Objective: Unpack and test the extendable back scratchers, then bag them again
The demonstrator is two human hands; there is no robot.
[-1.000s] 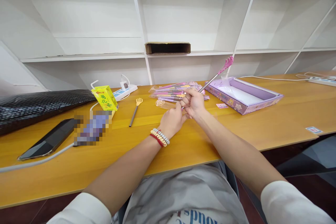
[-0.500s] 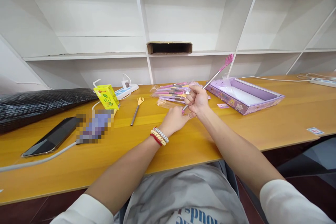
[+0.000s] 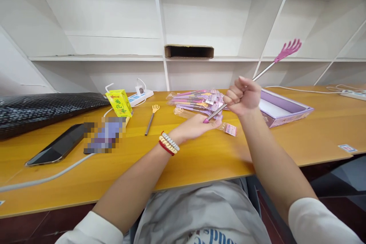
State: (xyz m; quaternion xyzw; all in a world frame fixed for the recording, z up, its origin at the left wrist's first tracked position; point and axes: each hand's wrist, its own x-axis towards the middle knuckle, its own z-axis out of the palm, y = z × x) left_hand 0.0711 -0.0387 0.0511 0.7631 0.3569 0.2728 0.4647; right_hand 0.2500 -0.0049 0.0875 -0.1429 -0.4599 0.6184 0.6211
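Head view: what do your hands have?

"Your left hand (image 3: pixel 197 126) grips the lower end of the pink back scratcher (image 3: pixel 288 49), and your right hand (image 3: pixel 243 97) is clenched around its silver rod."

"Where is it, exactly?"

"You have it tilted above the counter (image 3: pixel 194 164), its clawed head up and to the right, in front of the shelving unit (image 3: pixel 206 15)."

"And around you?"

"Bagged back scratchers (image 3: pixel 193 94) lie in a heap near the counter's back edge, with a pink-labelled packet (image 3: pixel 230 129) in front of them. Beyond your right wrist is the open purple box (image 3: pixel 288 119). Left of the heap you have a yellow-headed back scratcher (image 3: pixel 150 122), then a yellow chrysanthemum tea carton (image 3: pixel 119 103). Your black smartphone (image 3: pixel 58 145) lies towards the counter's front left corner."
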